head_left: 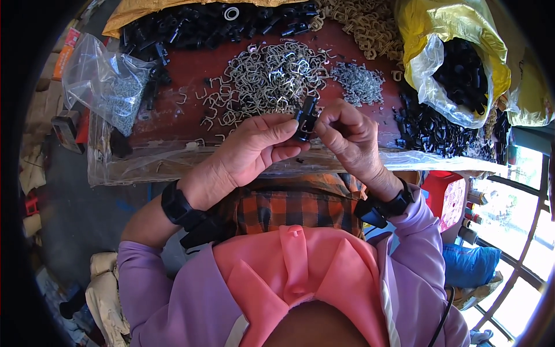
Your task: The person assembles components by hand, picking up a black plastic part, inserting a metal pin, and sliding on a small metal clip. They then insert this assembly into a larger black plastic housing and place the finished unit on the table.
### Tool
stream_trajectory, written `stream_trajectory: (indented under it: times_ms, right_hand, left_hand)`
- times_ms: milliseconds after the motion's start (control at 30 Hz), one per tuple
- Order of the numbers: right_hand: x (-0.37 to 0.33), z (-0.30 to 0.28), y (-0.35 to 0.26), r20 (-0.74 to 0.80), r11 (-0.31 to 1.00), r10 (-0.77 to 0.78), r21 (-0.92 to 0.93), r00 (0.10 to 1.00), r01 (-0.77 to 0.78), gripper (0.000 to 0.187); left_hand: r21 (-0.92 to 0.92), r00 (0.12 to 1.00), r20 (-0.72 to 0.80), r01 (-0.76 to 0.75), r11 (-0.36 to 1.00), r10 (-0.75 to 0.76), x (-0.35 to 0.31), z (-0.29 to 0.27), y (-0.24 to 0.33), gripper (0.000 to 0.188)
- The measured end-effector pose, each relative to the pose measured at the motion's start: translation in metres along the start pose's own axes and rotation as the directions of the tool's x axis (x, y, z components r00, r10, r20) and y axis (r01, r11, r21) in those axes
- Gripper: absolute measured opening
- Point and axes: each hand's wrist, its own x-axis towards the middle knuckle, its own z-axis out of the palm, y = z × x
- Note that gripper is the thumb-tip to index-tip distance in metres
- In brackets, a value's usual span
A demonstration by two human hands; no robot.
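Note:
Over the front edge of the table, my left hand (245,147) grips a small black plastic fitting (307,113) between thumb and fingers, its narrow end tilted up and away. Close to its right side is my right hand (357,141), thumb and forefinger pinched together. Whatever that pinch holds, if anything, is too small to make out. Just beyond both hands lies a pile of bent silvery metal clips (272,78), with loose ones scattered at its left. Right of that pile is a smaller heap of tiny shiny metal pieces (358,82).
Black tubular plastic parts (191,29) fill the far side of the red tabletop (165,124). Tan plastic rings (370,26) lie far right. A clear bag (118,87) of small metal pieces sits left. At right are a yellow bag (494,43) and small black pieces (425,130).

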Motion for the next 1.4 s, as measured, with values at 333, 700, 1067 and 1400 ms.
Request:
stream_trajectory:
  times_ms: [333,700,1067,1400]
  right_hand:
    - [-0.002,0.004,-0.005,0.035,0.867,-0.364,-0.351,0.931,0.353,0.011]
    - [0.004,-0.009,-0.001,0.195,0.958,0.265,-0.168,0.944,-0.233,0.012]
    - [0.064,-0.107,0.041,-0.001,0.588,-0.197,-0.800,0.980,0.117,0.016]
    - [0.085,-0.131,0.081,-0.056,0.408,-0.200,-0.913,0.978,0.031,0.019]
  left_hand:
    - [-0.009,0.999,-0.013,0.029,1.000,-0.029,0.001,-0.003,-0.004,0.019]
    - [0.146,0.993,-0.095,0.088,0.985,-0.075,0.005,-0.007,-0.005,0.018]
    - [0.131,0.992,-0.115,0.066,0.989,-0.051,-0.001,0.000,0.004,0.019]
    - [0.151,0.986,-0.169,0.021,0.988,0.005,-0.008,-0.002,0.008,0.019]
